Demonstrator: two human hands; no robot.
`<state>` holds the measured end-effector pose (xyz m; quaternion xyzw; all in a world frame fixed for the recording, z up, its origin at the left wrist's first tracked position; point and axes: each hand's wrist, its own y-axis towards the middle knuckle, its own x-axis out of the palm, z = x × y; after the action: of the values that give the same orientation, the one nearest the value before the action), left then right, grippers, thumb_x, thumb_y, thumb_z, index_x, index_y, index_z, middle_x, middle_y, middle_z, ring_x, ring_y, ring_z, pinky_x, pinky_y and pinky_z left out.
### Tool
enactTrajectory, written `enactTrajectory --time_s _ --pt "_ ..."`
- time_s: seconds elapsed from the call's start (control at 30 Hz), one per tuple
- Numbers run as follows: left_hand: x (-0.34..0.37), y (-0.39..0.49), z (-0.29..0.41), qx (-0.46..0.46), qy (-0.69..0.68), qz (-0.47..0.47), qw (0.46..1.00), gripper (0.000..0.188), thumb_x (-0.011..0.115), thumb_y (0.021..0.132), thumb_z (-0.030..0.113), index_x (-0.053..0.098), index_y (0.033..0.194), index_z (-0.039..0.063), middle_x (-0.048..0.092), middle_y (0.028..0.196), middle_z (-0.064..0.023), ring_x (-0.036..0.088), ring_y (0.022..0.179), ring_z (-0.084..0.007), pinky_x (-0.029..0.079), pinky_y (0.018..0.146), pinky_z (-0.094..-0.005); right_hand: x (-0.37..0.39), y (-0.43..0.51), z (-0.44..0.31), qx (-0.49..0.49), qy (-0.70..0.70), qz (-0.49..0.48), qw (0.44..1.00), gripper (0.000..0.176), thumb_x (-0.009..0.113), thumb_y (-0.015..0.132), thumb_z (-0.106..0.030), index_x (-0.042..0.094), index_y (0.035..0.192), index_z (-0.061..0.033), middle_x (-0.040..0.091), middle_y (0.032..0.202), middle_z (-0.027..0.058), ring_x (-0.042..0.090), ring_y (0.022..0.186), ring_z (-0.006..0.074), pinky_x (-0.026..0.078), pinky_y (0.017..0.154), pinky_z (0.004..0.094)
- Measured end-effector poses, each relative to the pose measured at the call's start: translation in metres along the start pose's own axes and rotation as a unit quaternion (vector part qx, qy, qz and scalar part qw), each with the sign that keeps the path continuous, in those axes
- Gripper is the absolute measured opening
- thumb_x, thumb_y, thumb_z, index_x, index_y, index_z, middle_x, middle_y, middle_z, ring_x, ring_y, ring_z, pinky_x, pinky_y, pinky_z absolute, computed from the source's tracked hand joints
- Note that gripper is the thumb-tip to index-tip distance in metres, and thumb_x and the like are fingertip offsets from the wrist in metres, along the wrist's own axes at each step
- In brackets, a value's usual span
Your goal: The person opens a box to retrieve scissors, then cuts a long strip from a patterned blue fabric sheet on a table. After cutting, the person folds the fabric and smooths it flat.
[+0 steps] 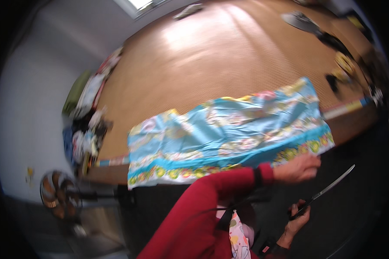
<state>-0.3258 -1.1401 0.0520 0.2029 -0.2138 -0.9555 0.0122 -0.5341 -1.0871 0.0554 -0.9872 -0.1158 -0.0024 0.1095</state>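
A crumpled blue floral cloth [188,139] with a fruit-patterned border lies across the front of a bed mat, its lower edge hanging over the side. My left hand [297,169], below a red sleeve, is beside the cloth's lower right border. Its fingers are bent and blurred; whether they grip fabric cannot be told. Lower right, my right hand [300,217] is closed around the black handle of what look like scissors [333,183]. Their long shiny blades appear together, pointing up and to the right, apart from the cloth.
The woven tan mat [188,77] covers the bed. Folded and loose clothes [84,97] lie along the left wall, above a fan [60,194]. A hand fan [300,22] and a yellow roll-like item [344,63] lie at the right. Dark floor [168,223] shows below.
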Motion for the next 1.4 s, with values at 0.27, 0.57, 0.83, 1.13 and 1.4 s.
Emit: enactTrajectory --time_s 0.27,0.57,0.83,1.13,1.4 --pt "-0.045 -0.196 0.11 -0.282 -0.158 0.28 0.904 0.059 0.049 0.094 0.02 0.023 0.144 0.002 0.056 0.119 -0.0149 0.056 0.108 -0.0232 0.042 0.094 -0.0316 0.153 -0.055 -0.021 -0.274 -0.263 -0.341 0.86 0.016 0.063 0.079 -0.014 0.059 0.086 -0.0003 0.059 0.07 0.0158 0.059 0.063 0.0335 0.047 0.057 0.0379" --pt "-0.128 -0.388 0.158 -0.35 -0.067 0.437 0.826 0.038 0.044 0.097 0.02 0.045 0.13 0.001 0.06 0.115 -0.01 0.055 0.111 -0.019 0.041 0.096 -0.0305 0.295 -0.199 -0.013 -0.316 -0.287 -0.591 0.685 0.025 0.064 0.076 -0.003 0.051 0.097 0.0022 0.056 0.086 0.0229 0.056 0.08 0.0441 0.046 0.068 0.0456" --pt "-0.211 -0.533 0.181 -0.217 -0.307 0.718 0.586 0.024 0.04 0.1 0.023 0.051 0.109 0.003 0.064 0.093 -0.0075 0.063 0.082 -0.0157 0.052 0.069 -0.0313 0.382 -0.274 -0.001 -0.29 -0.171 -0.566 0.753 0.036 0.066 0.074 0.002 0.056 0.109 0.0035 0.061 0.1 0.0158 0.063 0.094 0.0264 0.05 0.084 0.0351" --pt "-0.247 -0.679 0.274 -0.247 -0.205 0.855 0.407 0.019 0.052 0.081 0.002 0.044 0.098 0.004 0.063 0.085 -0.016 0.062 0.064 -0.021 0.052 0.055 -0.0321 0.437 -0.271 0.105 -0.36 -0.255 -0.625 0.644 0.021 0.07 0.068 -0.006 0.06 0.087 -0.0028 0.055 0.079 0.0117 0.054 0.072 0.0273 0.046 0.065 0.037" --pt "-0.395 -0.856 0.289 -0.196 -0.065 0.895 0.395 0.01 0.053 0.089 0.014 0.052 0.097 0.008 0.065 0.075 -0.0078 0.057 0.056 -0.0124 0.038 0.04 -0.0243 0.438 -0.27 0.124 -0.394 -0.321 -0.582 0.635 0.024 0.074 0.062 -0.009 0.055 0.077 -0.0062 0.05 0.075 0.0109 0.051 0.069 0.0285 0.042 0.059 0.0385"
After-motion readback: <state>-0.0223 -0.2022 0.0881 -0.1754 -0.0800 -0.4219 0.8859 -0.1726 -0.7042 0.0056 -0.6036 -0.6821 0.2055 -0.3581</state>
